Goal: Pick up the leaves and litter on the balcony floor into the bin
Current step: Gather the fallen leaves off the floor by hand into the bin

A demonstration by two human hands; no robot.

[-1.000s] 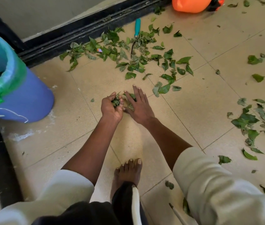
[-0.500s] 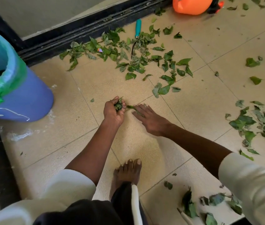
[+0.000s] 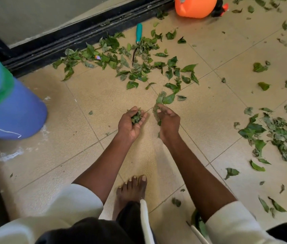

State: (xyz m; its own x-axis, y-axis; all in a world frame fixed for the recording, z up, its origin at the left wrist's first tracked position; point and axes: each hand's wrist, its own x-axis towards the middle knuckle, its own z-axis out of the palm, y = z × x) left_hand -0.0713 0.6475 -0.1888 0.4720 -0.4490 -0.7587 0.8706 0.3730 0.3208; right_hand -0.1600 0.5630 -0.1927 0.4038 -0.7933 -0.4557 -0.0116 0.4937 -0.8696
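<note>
Green leaves [image 3: 139, 67] lie scattered on the beige tiled floor [image 3: 90, 155], thickest by the door track and in a second patch of leaves [image 3: 278, 134] at the right. My left hand [image 3: 132, 123] is cupped palm up around a wad of crumpled leaves [image 3: 136, 117]. Just to its right, my right hand [image 3: 168, 120] pinches a few leaves [image 3: 156, 110] lifted off the floor. The blue bin [image 3: 14, 111] with a green liner [image 3: 0, 85] stands at the far left, well apart from both hands.
A teal-handled tool [image 3: 138, 35] lies among the leaves near the black door track [image 3: 79, 37]. An orange container [image 3: 196, 6] stands at the top. My bare foot [image 3: 132, 189] rests on the tiles below my hands. A small coloured wrapper scrap [image 3: 97, 57] lies in the leaves.
My right hand went flat on the floor, then lifted with a few leaves and came close beside my left hand. The left hand kept its wad and turned palm up.
</note>
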